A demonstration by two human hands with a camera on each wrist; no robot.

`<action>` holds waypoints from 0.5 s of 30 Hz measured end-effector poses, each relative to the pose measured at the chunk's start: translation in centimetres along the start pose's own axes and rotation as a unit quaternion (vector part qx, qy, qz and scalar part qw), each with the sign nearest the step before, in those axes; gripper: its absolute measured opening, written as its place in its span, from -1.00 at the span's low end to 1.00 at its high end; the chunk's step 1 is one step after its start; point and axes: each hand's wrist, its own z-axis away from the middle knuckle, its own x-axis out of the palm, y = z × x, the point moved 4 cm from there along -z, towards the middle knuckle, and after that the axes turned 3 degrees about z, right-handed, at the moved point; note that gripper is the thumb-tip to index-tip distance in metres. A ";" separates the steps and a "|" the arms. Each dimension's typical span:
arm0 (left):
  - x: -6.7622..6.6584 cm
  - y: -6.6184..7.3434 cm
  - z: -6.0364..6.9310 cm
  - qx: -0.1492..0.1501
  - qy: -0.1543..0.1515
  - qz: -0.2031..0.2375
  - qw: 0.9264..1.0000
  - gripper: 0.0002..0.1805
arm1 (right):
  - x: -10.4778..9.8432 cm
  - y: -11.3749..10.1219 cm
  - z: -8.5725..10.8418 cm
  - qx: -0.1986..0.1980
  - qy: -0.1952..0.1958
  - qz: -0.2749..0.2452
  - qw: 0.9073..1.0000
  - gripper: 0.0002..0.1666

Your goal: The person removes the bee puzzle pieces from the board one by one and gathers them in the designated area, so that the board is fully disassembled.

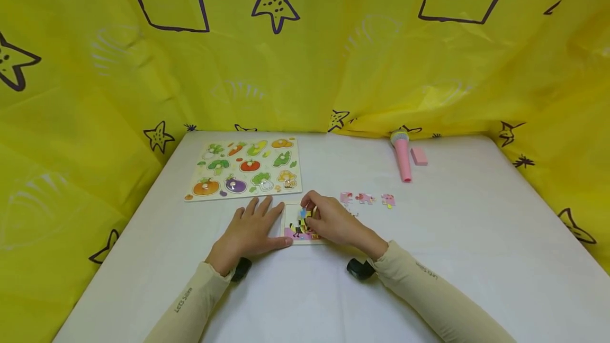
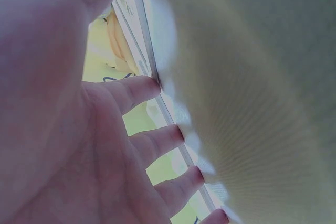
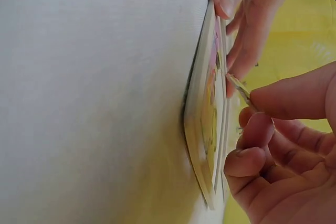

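The right hand [image 1: 333, 220] pinches a jigsaw piece [image 3: 241, 89] over the puzzle tray [image 1: 283, 225]

Thumb and bent fingers close right up on the piece, leaving no gap but its own thin thickness; the other fingers curl in beneath them at the right of the right wrist view. There the piece shows almost edge-on, its visible length slanting from upper left to lower right, its free end toward the tray's printed face. Whether that end touches the tray is hard to tell from so flat an angle.

The tray lies flat at the lower centre of the head view, directly under the pinch, its right part covered by the hand. A yellow-and-black picture over a pink strip shows in it. The relation that matters is this one: the tray's face is below the grip, with the piece tilted to it rather than flat. The right hand is the nearer to the picture; the left hand [image 1: 252, 232] lies palm down along the left side, fingers spread, thumb on the lower left corner and index fingertip by the upper left one.

Just right of the right hand, three loose pink pieces [image 1: 365, 198] sit in a row on the white tabletop [image 1: 452, 216]. A vegetable puzzle board [image 1: 267, 166] lies above the left hand, left of centre. Toward the upper right, a pink toy microphone [image 1: 403, 160] lies beside a pink block [image 1: 419, 156]. A yellow curtain [image 1: 310, 68] with drawn stars fills the top of the frame.
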 end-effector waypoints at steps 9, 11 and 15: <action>0.2 -0.2 0.2 -0.001 -0.005 0.005 1.000 0.02 | -1.4 0.9 1.5 0.026 0.045 -0.010 0.999 -0.68; 0.3 -0.3 0.1 0.002 -0.002 0.004 1.000 0.02 | -1.9 1.1 1.9 0.031 0.055 -0.008 0.998 -0.68; 0.3 -0.3 -0.1 0.006 0.002 0.006 1.000 0.02 | -2.9 1.7 2.8 0.031 0.070 -0.004 0.997 -0.69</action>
